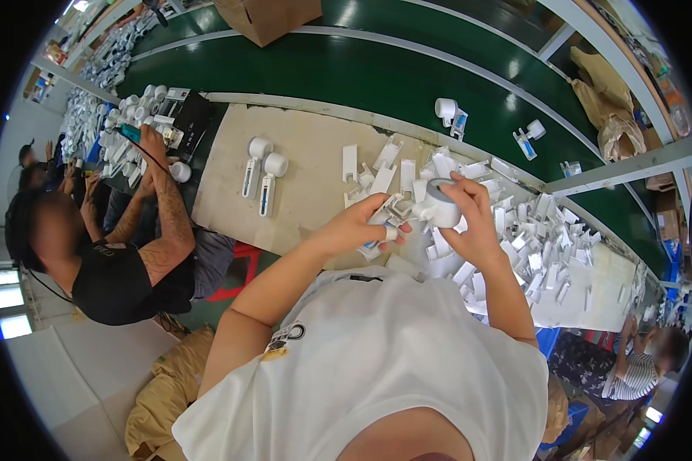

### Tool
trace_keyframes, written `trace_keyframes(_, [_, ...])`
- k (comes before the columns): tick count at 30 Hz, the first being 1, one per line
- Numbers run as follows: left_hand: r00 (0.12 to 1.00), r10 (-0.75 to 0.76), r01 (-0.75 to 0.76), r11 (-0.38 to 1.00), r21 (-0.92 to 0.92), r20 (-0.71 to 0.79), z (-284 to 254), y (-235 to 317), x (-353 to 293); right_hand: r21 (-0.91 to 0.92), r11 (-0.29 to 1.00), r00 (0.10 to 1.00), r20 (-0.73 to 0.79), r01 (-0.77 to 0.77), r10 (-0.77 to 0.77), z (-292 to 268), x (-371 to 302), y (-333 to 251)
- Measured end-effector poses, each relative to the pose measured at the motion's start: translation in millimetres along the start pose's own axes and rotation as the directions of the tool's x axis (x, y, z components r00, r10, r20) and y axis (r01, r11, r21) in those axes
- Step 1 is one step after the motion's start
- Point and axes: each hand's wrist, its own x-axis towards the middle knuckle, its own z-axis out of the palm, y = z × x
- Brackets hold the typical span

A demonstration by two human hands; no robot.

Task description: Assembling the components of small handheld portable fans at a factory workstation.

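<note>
My left hand (pixel 355 228) is closed around the white handle (pixel 393 210) of a small handheld device, part of which is hidden by my fingers. Its blue-marked part shows beneath them. My right hand (pixel 475 219) grips the round white head (pixel 437 206) with a grey end, the fingers over its top and the thumb below. Head and handle meet between my hands; whether they are joined I cannot tell. Loose white plastic covers (pixel 384 180) lie just beyond my left hand. Two similar round-headed devices (pixel 251 174) lie side by side farther left on the beige work surface (pixel 311 138).
A large heap of white plastic pieces (pixel 542 238) spreads to my right. Beyond the table's raised edge runs a green conveyor belt (pixel 346 73) carrying similar devices (pixel 529 140) and a cardboard box (pixel 269 17). A co-worker (pixel 131 261) at left holds a teal tool (pixel 130 133).
</note>
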Motion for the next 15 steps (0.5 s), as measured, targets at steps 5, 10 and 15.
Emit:
trace_keyframes(5, [0.998, -0.066, 0.066, 0.984, -0.166, 0.008, 10, 4, 3, -0.023, 0.998, 0.990, -0.131, 0.053, -0.056, 0, -4, 3])
trace_keyframes(10, [0.994, 0.035, -0.049, 0.990, -0.129, -0.107, 15, 4, 3, -0.122, 0.985, 0.977, -0.158, 0.124, -0.143, 5, -9, 8])
trace_keyframes(15, [0.986, -0.020, 0.005, 0.996, -0.094, -0.164, 13, -2, 8, -0.263, 0.946, 0.953, -0.184, 0.189, -0.242, 8, -9, 12])
